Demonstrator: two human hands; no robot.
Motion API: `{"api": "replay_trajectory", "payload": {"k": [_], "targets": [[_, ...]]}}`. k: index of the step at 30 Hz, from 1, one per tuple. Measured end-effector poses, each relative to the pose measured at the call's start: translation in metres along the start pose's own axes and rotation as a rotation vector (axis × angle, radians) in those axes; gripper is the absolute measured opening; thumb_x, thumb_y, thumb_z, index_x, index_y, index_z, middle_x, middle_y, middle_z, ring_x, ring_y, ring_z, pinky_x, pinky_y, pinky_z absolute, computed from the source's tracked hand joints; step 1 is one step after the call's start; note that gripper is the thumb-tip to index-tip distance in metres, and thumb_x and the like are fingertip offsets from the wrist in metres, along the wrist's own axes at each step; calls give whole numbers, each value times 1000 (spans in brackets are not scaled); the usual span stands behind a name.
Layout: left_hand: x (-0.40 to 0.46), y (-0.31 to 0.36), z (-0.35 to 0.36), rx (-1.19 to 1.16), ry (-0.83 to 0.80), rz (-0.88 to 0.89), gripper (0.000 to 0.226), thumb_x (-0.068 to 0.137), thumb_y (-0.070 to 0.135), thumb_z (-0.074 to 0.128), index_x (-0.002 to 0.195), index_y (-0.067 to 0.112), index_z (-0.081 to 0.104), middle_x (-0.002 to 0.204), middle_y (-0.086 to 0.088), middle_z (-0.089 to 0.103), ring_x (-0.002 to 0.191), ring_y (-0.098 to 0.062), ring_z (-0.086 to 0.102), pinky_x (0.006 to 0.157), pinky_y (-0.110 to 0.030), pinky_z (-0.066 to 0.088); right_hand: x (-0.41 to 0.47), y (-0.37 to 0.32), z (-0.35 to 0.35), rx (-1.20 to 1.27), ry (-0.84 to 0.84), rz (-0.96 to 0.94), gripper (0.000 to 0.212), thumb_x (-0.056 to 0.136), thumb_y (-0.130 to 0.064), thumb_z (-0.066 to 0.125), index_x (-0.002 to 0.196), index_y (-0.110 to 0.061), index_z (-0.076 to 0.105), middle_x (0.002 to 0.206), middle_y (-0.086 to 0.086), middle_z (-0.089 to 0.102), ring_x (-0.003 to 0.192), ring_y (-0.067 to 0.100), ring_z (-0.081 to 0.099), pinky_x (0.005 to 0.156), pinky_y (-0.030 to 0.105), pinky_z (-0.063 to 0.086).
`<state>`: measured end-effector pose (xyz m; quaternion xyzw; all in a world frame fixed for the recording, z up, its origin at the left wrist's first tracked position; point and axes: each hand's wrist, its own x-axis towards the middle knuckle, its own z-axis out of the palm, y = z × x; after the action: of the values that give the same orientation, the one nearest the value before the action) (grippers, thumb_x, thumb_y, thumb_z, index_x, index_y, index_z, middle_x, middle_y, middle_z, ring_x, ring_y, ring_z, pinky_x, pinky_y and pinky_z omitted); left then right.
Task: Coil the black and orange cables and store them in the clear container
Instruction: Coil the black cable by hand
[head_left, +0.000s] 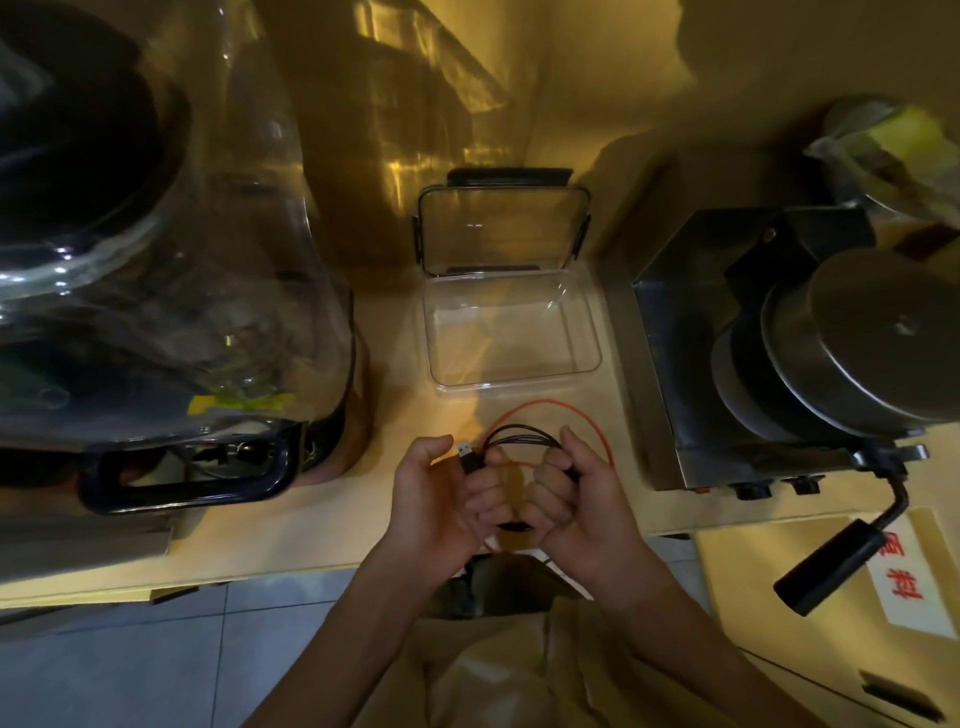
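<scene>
Cables: two; your left hand (441, 493) and right hand (576, 493) gripped the black cable (522, 435).
Orange cable (550, 404): lay at 12 o'clock of your hands.
Container (511, 332): one, lid up.

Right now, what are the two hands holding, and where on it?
Both hold the coiled black cable: the left hand grips one side of the coil near the USB plug, the right hand the other side. The orange cable lies on the table.

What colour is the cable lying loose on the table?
Orange, a thin loop behind the hands; clearest in the head view.
</scene>
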<state>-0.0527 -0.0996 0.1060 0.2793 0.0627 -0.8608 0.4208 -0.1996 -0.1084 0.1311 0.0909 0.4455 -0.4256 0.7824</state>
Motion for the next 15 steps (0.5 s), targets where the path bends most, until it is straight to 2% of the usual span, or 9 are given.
{"api": "replay_trajectory", "payload": {"k": [2, 5, 8, 12, 15], "targets": [[4, 0, 1, 1, -23, 22, 34, 86, 35, 40, 88, 4, 54, 58, 1, 34, 49, -13, 32, 50, -27, 33, 4, -7, -1, 8, -36, -3, 43, 99, -38, 42, 62, -17, 48, 39, -7, 20, 39, 9, 7, 35, 21, 16], [12, 1, 5, 14, 19, 67, 32, 90, 33, 44, 93, 3, 56, 60, 1, 38, 52, -13, 34, 53, -27, 35, 12, -17, 1, -3, -109, 20, 36, 98, -36, 41, 70, -14, 51, 46, -7, 17, 44, 10, 8, 39, 21, 19], [20, 2, 10, 5, 111, 122, 40, 99, 36, 42, 99, 1, 62, 58, 2, 39, 49, -11, 38, 53, -25, 41, 20, -32, 5, -58, -208, 30, 31, 99, -27, 39, 79, -10, 55, 46, -6, 30, 43, 9, 21, 47, 23, 27], [31, 8, 18, 39, 177, 217, 40, 102, 31, 35, 108, -1, 58, 61, 3, 40, 51, -9, 41, 59, -25, 46, 25, -48, 10, -112, -341, 18, 19, 92, -15, 39, 96, -5, 55, 61, -1, 35, 59, 14, 33, 65, 31, 45], [38, 14, 22, 123, 208, 283, 32, 98, 19, 42, 116, -4, 56, 69, -1, 43, 59, -12, 45, 69, -30, 44, 40, -58, 10, -169, -367, 14, 26, 91, -14, 41, 107, -1, 56, 69, 1, 35, 67, 17, 35, 76, 38, 39]]}}
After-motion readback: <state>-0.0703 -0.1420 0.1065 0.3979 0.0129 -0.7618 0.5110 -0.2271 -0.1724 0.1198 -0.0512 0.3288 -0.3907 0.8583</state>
